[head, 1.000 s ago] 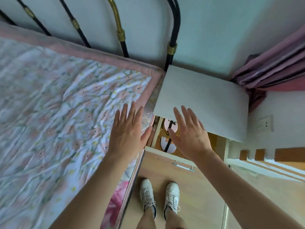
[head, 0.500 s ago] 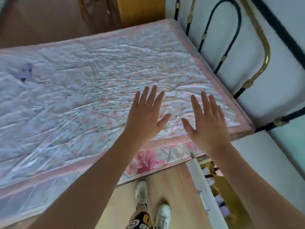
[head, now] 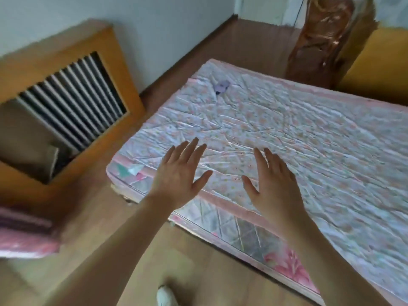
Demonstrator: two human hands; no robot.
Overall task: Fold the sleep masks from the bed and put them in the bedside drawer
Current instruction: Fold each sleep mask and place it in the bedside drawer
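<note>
Both hands (head: pixel 180 175) (head: pixel 272 186) spread — over bed (head: pixel 309 138) edge

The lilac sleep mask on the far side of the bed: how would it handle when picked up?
The sleep mask looks crumpled, so it is probably soft and floppy. It seems small and thin, likely very light. Lying flat on the bedspread, it should not roll.

Both hands hang spread, fingers straight, over the near edge of the pink-bordered floral bed (head: pixel 287 133): left hand (head: pixel 176 175), right hand (head: pixel 271 186). A small lilac sleep mask (head: pixel 221 86) lies well apart, near the bed's far corner. A wooden slatted cabinet (head: pixel 70 100) stands on the floor to the left.
</note>
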